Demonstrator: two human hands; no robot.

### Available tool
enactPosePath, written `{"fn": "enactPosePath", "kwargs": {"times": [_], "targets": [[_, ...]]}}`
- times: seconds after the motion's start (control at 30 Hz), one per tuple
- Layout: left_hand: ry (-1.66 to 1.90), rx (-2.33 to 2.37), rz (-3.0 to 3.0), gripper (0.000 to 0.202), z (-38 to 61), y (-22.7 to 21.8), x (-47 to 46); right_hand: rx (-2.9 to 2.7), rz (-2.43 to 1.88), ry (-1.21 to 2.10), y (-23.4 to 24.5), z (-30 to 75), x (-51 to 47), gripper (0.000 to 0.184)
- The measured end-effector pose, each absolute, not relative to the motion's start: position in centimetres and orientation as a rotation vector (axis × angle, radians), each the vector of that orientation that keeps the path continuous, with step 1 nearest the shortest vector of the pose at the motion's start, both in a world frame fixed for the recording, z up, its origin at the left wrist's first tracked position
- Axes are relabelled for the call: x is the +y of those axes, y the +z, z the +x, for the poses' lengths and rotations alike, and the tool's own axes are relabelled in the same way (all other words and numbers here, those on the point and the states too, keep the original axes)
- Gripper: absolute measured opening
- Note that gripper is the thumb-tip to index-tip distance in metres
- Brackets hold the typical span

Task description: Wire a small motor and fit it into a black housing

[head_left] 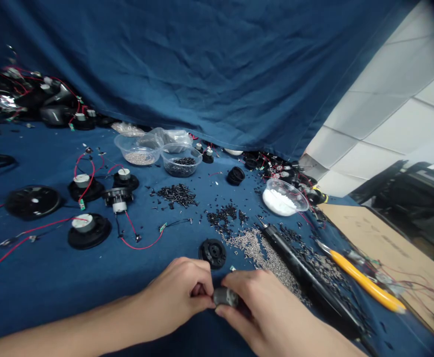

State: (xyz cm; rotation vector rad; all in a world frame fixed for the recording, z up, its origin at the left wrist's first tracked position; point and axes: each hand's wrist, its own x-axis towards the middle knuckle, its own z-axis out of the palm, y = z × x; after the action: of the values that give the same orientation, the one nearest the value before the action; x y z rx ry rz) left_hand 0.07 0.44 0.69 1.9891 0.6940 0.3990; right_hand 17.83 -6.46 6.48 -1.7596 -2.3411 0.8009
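At the front of the blue cloth, my right hand (257, 307) grips a small grey cylindrical motor (225, 297) between thumb and fingers. My left hand (185, 287) is closed in a pinch against the motor's left end; whatever its fingertips hold is too small or hidden to name. Just beyond both hands lies a round black plastic base (213, 253) with holes in it. A small green circuit board (233, 268) shows by the right fingers. To the left, a motor on a black disc (89, 231) trails red wires.
A black electric screwdriver (309, 277) rests over heaps of silver screws (256, 248). Right of it lie yellow-handled pliers (365, 280) and a cardboard sheet (391, 248). Black screws (178, 195), clear tubs (181, 161) and a bowl of white stuff (282, 198) stand farther back.
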Motion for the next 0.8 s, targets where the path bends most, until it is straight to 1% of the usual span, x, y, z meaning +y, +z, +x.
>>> {"fn": "enactPosePath", "kwargs": {"times": [0.2,0.43,0.67,0.8], "targets": [[0.389,0.698,1.991,0.014,0.1,0.55,0.39,-2.35,-1.741,0.875,7.0,17.9,-6.29,0.017],[0.39,0.723,1.99,0.013,0.1,0.45,0.21,-2.366,-1.734,0.842,7.08,17.91,-6.09,0.016],[0.379,0.719,1.988,0.013,0.14,0.64,0.32,-2.356,-1.713,0.849,6.83,18.07,-6.27,0.021],[0.378,0.732,1.98,0.012,0.15,0.66,0.35,-2.349,-1.684,0.864,6.75,18.04,-6.23,0.018]]}}
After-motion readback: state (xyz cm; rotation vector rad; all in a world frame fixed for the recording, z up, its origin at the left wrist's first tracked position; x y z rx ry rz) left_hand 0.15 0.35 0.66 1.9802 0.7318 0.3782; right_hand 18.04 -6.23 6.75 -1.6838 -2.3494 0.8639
